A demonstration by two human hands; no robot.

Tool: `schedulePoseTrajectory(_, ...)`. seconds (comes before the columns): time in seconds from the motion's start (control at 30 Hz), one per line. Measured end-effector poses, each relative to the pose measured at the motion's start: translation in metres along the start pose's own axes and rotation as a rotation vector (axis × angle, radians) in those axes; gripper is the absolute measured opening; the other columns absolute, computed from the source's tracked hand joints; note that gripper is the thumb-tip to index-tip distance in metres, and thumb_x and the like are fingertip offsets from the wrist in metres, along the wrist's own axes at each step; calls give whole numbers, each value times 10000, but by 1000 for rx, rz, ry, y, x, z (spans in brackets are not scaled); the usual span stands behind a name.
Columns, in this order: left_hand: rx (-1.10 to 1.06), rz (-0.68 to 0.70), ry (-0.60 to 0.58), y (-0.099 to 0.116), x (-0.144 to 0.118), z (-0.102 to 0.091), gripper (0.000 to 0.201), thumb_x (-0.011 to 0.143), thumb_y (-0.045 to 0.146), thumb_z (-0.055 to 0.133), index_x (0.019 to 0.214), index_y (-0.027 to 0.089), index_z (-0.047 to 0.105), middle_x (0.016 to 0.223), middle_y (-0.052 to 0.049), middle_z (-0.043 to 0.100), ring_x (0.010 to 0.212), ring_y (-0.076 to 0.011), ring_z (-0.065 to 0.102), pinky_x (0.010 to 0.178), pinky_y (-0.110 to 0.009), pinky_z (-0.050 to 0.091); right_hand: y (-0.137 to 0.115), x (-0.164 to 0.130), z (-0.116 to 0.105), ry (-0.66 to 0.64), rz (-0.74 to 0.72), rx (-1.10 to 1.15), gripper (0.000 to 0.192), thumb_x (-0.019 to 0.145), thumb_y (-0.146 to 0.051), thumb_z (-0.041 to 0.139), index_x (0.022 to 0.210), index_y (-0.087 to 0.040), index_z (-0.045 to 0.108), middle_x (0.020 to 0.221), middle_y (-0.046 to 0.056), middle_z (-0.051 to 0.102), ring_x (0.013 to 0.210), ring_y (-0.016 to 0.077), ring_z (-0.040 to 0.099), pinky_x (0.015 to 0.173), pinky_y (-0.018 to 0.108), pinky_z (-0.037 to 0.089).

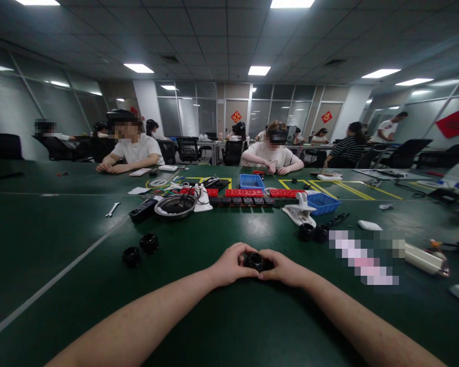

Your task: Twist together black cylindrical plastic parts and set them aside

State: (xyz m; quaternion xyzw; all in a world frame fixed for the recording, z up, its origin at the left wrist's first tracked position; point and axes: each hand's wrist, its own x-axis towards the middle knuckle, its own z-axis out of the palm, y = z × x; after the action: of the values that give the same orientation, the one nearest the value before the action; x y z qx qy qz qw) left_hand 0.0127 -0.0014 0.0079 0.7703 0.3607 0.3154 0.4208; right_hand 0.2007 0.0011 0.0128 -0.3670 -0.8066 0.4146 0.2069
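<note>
Head view: a worker's left hand [229, 265] and right hand [283, 267] meet over a green table [229, 326], fingers of both curled tight around a small black ring-shaped part [255, 261] held between them; two similar black parts [141, 250] lie well apart to the left.

black ring [255, 261] mostly hidden by fingers, blurred patch [363, 257] right

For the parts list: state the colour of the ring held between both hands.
Black, seen in the head view: the ring.
</note>
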Motion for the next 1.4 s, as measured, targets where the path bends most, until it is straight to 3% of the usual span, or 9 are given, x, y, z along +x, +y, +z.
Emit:
schedulePoseTrajectory(0.1,27,-53,54,4,-2,5,428,540,291,711,906,150,539,796,11,457,535,-57,382,460,-168,311,3,1,5,63,53,-42,285,599,-284,650,802,-143,508,726,-21,520,671,131,479,569,215,362)
schedulePoseTrajectory(0.2,84,-91,154,6,-3,11,394,530,264,713,866,151,541,793,15,457,539,-63,382,469,-174,309,2,3,16,208,134,-242,317,554,-331,670,716,-158,459,655,-30,498,607,123,454,502,202,311)
schedulePoseTrajectory(0.3,144,-97,257,3,-4,15,375,538,235,701,867,162,538,801,10,469,571,-84,403,493,-188,323,-4,4,28,366,215,-520,306,578,-382,639,691,-168,452,663,-3,523,605,138,465,512,220,289)
schedulePoseTrajectory(0.4,141,-83,268,0,-3,13,365,551,229,690,875,163,536,815,4,475,577,-88,409,503,-193,336,-10,4,33,416,223,-704,307,620,-441,596,705,-168,483,713,32,552,680,178,493,589,261,302)
schedulePoseTrajectory(0.57,45,-32,94,-2,0,3,385,583,265,678,922,153,533,784,7,474,540,-68,396,484,-182,329,-8,0,22,272,37,-527,473,592,-473,625,945,-180,509,884,43,548,816,203,488,687,293,346)
schedulePoseTrajectory(0.77,10,12,24,-4,0,-3,421,591,284,675,963,151,529,797,-3,481,563,-73,415,499,-188,333,-4,-1,5,61,-49,-221,313,673,-314,600,943,-163,552,877,26,551,807,178,498,707,280,384)
schedulePoseTrajectory(1.03,23,13,5,-10,2,-2,438,597,284,676,987,163,520,810,-5,498,586,-81,441,522,-197,342,-3,-1,2,40,-57,-152,220,687,-257,588,878,-151,565,825,15,528,776,164,488,685,262,386)
schedulePoseTrajectory(1.4,-2,13,2,-12,3,-2,448,576,267,694,974,155,523,814,-9,499,592,-80,444,518,-192,342,4,1,4,48,-39,-97,239,664,-264,608,866,-143,563,805,11,522,746,158,478,656,254,373)
